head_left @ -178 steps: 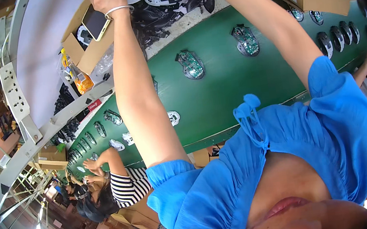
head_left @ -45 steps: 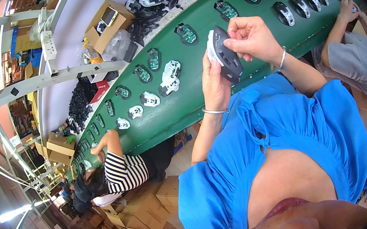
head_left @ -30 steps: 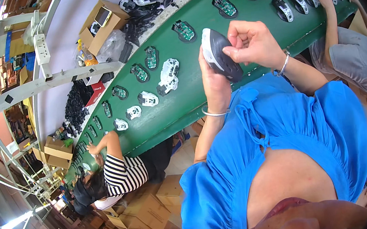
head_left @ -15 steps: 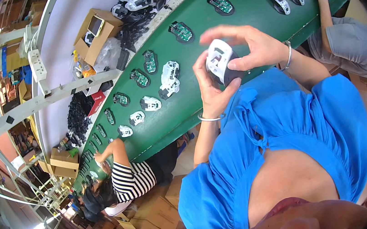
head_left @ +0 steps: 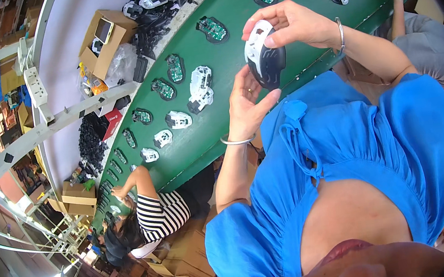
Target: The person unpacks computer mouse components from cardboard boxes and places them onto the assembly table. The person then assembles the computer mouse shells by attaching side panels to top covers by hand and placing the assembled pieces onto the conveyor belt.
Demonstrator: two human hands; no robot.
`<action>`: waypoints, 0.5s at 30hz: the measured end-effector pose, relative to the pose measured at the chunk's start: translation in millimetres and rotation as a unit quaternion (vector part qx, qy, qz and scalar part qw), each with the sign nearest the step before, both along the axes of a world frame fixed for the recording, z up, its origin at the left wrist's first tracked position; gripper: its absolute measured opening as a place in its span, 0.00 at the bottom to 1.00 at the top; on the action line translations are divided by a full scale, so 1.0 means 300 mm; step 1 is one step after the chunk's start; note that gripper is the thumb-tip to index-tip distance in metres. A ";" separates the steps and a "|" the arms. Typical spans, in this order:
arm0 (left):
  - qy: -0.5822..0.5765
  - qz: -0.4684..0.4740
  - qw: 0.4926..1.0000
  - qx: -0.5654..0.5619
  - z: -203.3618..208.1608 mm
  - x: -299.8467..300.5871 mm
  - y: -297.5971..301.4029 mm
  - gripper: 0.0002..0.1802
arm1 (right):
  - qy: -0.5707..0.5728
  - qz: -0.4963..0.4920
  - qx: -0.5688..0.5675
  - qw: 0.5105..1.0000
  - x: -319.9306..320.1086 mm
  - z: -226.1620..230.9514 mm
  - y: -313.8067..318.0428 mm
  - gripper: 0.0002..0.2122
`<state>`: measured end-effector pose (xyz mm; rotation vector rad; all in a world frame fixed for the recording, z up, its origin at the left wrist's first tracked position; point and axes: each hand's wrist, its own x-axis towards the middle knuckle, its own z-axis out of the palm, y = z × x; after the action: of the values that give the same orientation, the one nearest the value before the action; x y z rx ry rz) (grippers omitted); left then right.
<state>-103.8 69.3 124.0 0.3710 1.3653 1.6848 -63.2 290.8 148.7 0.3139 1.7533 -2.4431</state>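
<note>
A computer mouse (head_left: pixel 266 61) with a black shell and a white front part stands tilted above the green work surface, its white end up. My right hand (head_left: pixel 297 27) grips its white end between thumb and fingers. Below and to the left, my left hand (head_left: pixel 247 105) is open, thumb and fingers spread beside the black end; its fingertips come close to the shell, and I cannot tell if they touch. Nearby on the surface lie white mouse parts (head_left: pixel 200 88) and a mouse base with a green circuit board (head_left: pixel 212 30).
Several mouse bases with boards line the green conveyor (head_left: pixel 223 55), with white shells (head_left: pixel 179 119) nearer me. A co-worker in stripes (head_left: pixel 159 215) works at left, another in grey (head_left: pixel 427 47) at right. An open cardboard box (head_left: pixel 116 46) and black parts stand beyond the far edge.
My right hand has lifted and turned the mouse so its black shell shows. My left hand has loosened from it and moved down and left. The right-hand co-worker's hand has shifted.
</note>
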 end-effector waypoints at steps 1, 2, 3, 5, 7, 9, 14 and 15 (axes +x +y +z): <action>0.030 -0.021 0.999 -0.033 0.006 -0.003 0.008 0.36 | 0.029 0.037 0.057 0.997 -0.006 -0.011 0.004 0.21; 0.060 -0.041 0.995 -0.066 0.011 -0.006 0.016 0.35 | 0.058 0.075 0.113 0.989 -0.013 -0.008 0.004 0.21; 0.095 -0.073 0.989 -0.087 0.016 -0.022 0.015 0.35 | 0.023 0.107 0.134 0.985 -0.016 0.007 0.010 0.24; 0.066 -0.064 0.993 -0.075 0.019 -0.034 0.026 0.35 | 0.007 0.135 0.182 0.974 -0.033 0.060 0.029 0.23; 0.031 -0.027 0.998 -0.054 0.008 -0.015 0.037 0.36 | -0.014 0.162 0.196 0.967 -0.036 0.032 0.039 0.27; 0.063 -0.030 0.993 -0.091 0.010 -0.010 0.050 0.36 | -0.017 0.186 0.223 0.957 -0.046 0.011 0.057 0.29; 0.105 -0.019 0.985 -0.134 -0.044 -0.012 0.062 0.33 | -0.020 0.193 0.242 0.951 -0.043 -0.060 0.065 0.28; 0.085 0.004 0.988 -0.128 -0.062 -0.012 0.055 0.35 | -0.023 0.192 0.239 0.952 -0.036 -0.092 0.056 0.28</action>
<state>-107.4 85.9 105.3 0.3680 1.6885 1.4873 -74.1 307.6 121.0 0.0552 2.1300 -1.7219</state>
